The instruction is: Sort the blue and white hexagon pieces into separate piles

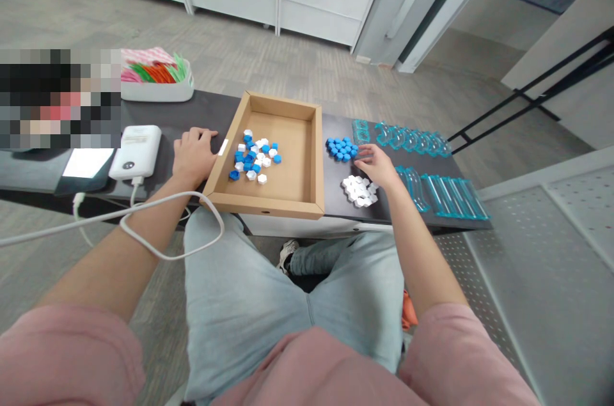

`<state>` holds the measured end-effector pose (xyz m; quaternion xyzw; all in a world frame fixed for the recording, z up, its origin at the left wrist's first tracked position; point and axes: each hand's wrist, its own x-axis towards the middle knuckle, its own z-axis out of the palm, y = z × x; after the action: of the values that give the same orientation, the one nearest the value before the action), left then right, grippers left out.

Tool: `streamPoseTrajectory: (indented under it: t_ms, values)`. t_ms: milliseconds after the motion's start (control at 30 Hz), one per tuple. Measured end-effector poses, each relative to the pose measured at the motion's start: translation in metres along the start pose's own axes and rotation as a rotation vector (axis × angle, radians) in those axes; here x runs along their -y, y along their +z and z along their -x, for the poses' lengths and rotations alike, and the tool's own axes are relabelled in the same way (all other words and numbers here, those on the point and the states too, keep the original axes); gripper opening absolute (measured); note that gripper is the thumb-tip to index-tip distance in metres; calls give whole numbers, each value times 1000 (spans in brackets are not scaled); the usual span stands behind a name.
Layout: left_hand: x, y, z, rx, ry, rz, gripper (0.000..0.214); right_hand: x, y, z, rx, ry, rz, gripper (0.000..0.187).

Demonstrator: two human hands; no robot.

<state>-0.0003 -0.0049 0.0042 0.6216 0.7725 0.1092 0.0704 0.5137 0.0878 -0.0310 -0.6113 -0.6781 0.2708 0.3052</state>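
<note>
A cardboard tray [292, 192] sits on the dark table [211, 109] and holds a loose mix of blue and white hexagonal pieces [253, 160]. My left hand [192, 153] rests palm down on the table against the tray's left wall, fingers flat, holding nothing. My right hand [378, 165] is right of the tray, between a neat cluster of blue hexagons [341, 148] and a cluster of white hexagons [359, 190]. Its fingertips reach toward the blue cluster, and whether they pinch a piece I cannot tell.
Clear teal curved pieces [412, 140] lie in rows at the table's right end, with more teal pieces [448, 196] below them. A white device [136, 151] with a white cable [144, 233] sits at left. A white bin of coloured items [156, 77] stands behind it. My knees are under the table.
</note>
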Motion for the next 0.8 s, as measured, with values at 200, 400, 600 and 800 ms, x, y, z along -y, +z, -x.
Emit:
streamPoseTrajectory:
  t_ms: [200,400,600,800]
  values:
    - [-1,3,1,-50,-33,-1,78,33,0,9,-58,-151,49,41]
    - [-2,3,0,-34,-36,-15,88,131,53,8,198,-516,131,26]
    - [-2,2,1,-40,-24,-10,86,201,128,-5,435,-484,533,16]
    - [4,4,0,-36,-18,13,78,209,128,5,434,-439,556,16]
